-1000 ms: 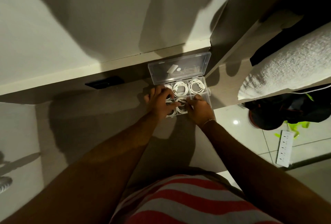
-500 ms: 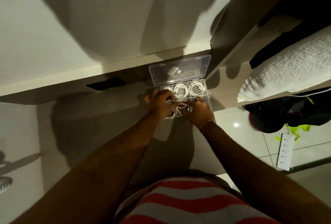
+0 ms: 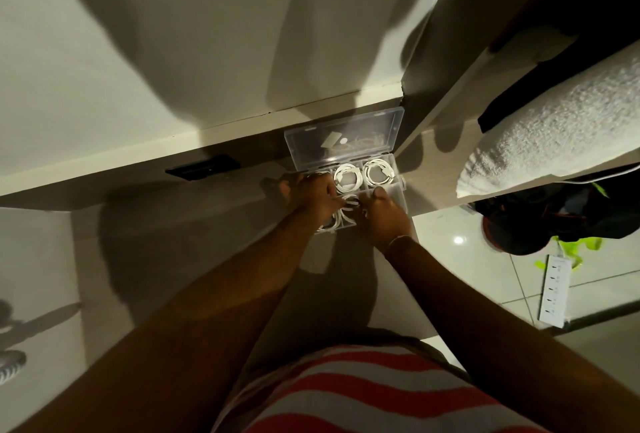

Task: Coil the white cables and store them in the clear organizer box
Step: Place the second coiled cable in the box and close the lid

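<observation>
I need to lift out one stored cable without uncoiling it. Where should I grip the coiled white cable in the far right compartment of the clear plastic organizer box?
Come straight down from above and pinch across the ring of the coiled white cable. It lies flat, the compartment walls of the clear plastic organizer box block the sides, and the open lid stands behind.

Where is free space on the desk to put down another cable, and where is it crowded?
Free: the bare desk left of the left hand, below the black wall socket. Crowded: the clear organizer box, where both hands, the right hand included, cover the near compartments.
</observation>
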The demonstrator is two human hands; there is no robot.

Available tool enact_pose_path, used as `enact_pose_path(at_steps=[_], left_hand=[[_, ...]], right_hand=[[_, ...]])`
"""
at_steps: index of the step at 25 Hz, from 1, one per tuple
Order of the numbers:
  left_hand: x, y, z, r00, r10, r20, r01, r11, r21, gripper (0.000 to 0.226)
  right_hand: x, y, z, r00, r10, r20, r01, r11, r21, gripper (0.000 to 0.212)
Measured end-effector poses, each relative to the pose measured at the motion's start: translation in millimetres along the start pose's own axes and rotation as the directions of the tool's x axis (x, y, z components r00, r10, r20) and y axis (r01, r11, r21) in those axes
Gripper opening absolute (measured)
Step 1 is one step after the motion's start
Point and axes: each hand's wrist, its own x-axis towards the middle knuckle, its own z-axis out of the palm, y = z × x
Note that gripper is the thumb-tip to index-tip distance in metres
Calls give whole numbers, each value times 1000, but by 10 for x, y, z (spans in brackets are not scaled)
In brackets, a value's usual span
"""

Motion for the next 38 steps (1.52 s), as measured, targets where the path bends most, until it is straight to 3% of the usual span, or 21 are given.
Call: enact_pose_path(at_steps=[4, 8, 12, 16, 21, 27, 31, 33, 35, 36, 38], left_hand=[[24, 168, 52, 996, -84, -6, 84, 988, 127, 11], [-14, 141, 132, 995, -73, -71, 76, 996, 51, 9], [-36, 52, 107, 997, -31, -71, 27, 998, -56, 20], [-119, -60, 43, 972, -63, -226, 40, 994, -104, 23], [-192, -167, -73, 873, -242, -423, 97, 937, -336, 37], [-197, -133, -195, 835, -261, -483, -43, 846, -532, 42], [-200, -63, -227, 785, -274, -556, -167, 770, -616, 60], [-209, -53, -242, 785, -251, -567, -193, 770, -608, 72], [-240, -80, -268, 795, -204, -572, -199, 802, -563, 82], [-268, -104, -296, 803, -161, -573, -200, 833, -515, 82], [-318, -179, -357, 797, -29, -604, -216, 919, -329, 67]], right_hand=[[-27, 209, -39, 991, -122, 54, 121, 993, 12, 40], [26, 185, -55, 999, -20, -41, 29, 973, 230, 30], [-59, 143, 7, 986, 20, -166, 35, 947, 320, 27], [-133, 227, 7, 972, -53, -229, 126, 939, 320, 21], [-209, 206, -11, 961, -117, -251, 173, 961, 215, 26], [-225, 149, -47, 997, -51, -65, 62, 979, 194, 36], [-47, -26, -59, 969, 245, 10, -229, 887, 400, 41], [53, -92, -58, 937, 346, 50, -334, 846, 415, 50], [88, -136, -23, 929, 371, -14, -324, 829, 455, 52], [81, -133, 12, 932, 353, -84, -283, 853, 438, 49], [-13, -109, 51, 962, 208, -178, -165, 959, 230, 35]])
